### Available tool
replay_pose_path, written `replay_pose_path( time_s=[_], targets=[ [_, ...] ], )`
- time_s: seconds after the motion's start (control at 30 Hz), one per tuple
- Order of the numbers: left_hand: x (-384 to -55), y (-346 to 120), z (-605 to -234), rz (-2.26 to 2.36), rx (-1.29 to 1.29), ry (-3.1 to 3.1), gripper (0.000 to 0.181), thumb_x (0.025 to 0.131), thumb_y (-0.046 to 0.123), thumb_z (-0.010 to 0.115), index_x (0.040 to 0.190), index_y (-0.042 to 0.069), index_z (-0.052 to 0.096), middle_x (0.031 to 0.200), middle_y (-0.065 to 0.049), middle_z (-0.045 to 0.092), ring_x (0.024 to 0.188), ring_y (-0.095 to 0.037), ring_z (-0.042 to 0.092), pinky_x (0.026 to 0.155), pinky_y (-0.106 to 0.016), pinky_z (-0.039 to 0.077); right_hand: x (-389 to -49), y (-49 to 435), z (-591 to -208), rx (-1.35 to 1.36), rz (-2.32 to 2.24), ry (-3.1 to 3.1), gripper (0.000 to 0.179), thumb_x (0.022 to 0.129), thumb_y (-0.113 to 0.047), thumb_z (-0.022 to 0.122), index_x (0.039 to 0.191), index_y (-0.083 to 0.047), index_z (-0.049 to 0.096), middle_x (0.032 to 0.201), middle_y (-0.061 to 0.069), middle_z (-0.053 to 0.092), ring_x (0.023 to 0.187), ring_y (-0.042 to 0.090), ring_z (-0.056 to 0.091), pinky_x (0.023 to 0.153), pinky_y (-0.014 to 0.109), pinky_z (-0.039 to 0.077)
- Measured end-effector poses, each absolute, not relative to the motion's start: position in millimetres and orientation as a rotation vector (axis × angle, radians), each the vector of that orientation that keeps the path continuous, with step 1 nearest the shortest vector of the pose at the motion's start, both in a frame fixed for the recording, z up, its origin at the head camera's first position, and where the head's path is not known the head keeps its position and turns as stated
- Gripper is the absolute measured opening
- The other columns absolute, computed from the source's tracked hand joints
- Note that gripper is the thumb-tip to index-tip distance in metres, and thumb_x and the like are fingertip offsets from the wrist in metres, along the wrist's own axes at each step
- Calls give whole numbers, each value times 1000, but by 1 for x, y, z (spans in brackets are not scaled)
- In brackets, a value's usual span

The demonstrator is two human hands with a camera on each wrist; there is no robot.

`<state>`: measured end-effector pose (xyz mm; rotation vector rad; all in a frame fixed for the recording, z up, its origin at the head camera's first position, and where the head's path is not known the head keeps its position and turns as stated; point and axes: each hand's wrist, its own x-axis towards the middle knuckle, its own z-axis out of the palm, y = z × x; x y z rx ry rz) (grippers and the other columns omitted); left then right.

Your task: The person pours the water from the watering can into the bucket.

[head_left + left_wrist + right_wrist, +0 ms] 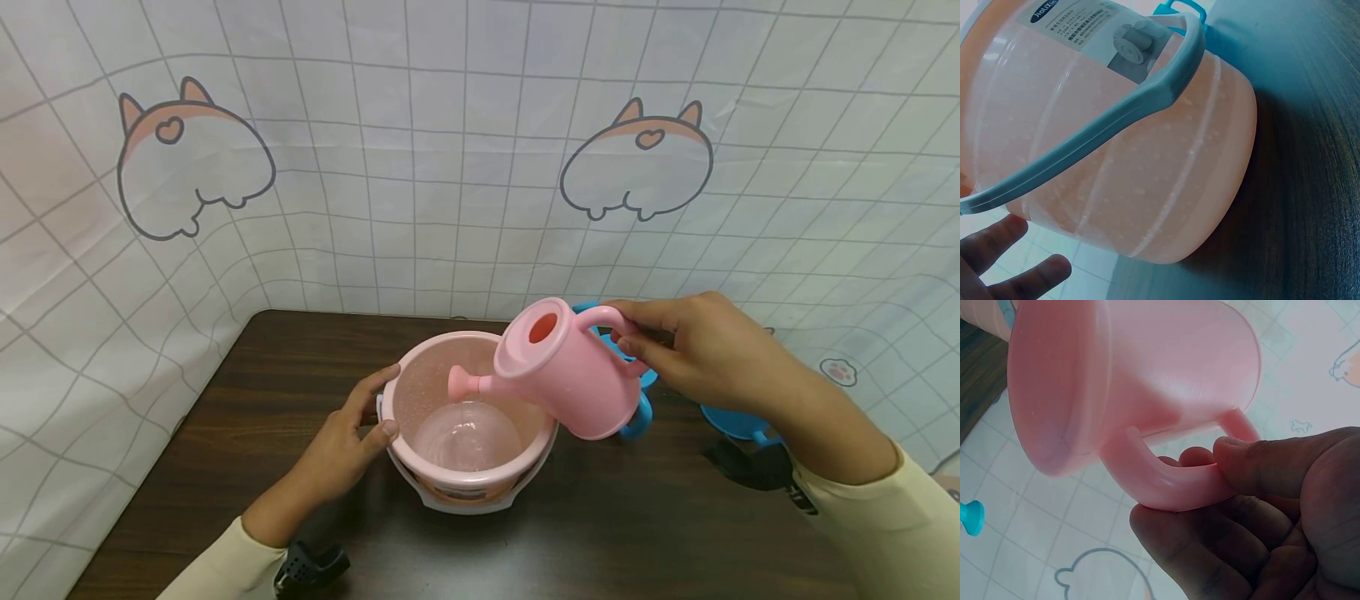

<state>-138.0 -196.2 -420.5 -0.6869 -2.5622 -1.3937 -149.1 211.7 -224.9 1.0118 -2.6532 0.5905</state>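
A pink plastic watering can (581,383) hangs tilted above the right side of a pale pink bucket (465,478), its rose over the bucket's mouth. Fingers and thumb of my right hand (693,350) grip the can's handle (1166,484). On the bucket's left side, my left hand (341,446) holds the rim, thumb and forefinger spread along it. Two of its fingers (1029,278) stick out by the bucket wall in the left wrist view. Shiny, rippled water (468,437) shows at the bucket's bottom. A grey carrying handle (1104,140) lies against its outside.
Behind the pink can stands a blue plastic object with a handle (637,418), mostly hidden. Another blue piece (735,422) sits farther right, partly behind my right forearm. Dark wooden table (247,433) lies under everything, and a white gridded cloth (420,208) rises behind it.
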Motion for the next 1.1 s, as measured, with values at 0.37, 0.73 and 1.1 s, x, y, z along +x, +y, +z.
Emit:
replay_pose_path(
  time_s=[0.37,0.73,1.1],
  targets=[
    [-138,-196,-420,-1398,-686,-2561,63,102,51,55,158,31,33,117,-8,70,108,-31,68,84,-57,51,-148,211,-225,992,605,-2680,32,97,-12,72,127,-23,74,75,-13,64,60,3,53,52,25,43],
    [-138,-196,-421,-1418,-686,-2563,63,103,52,53,158,32,32,120,-8,69,108,-30,68,86,-59,50,-148,210,-224,1003,564,-2662,30,97,-14,72,126,-23,74,77,-15,65,63,2,54,55,26,45],
    [-137,-196,-421,-1430,-696,-2555,63,103,52,53,159,31,32,119,-8,69,108,-29,68,85,-56,50,-148,210,-224,1008,558,-2654,30,97,-13,72,124,-24,75,75,-14,63,61,2,53,54,26,44]
  ],
)
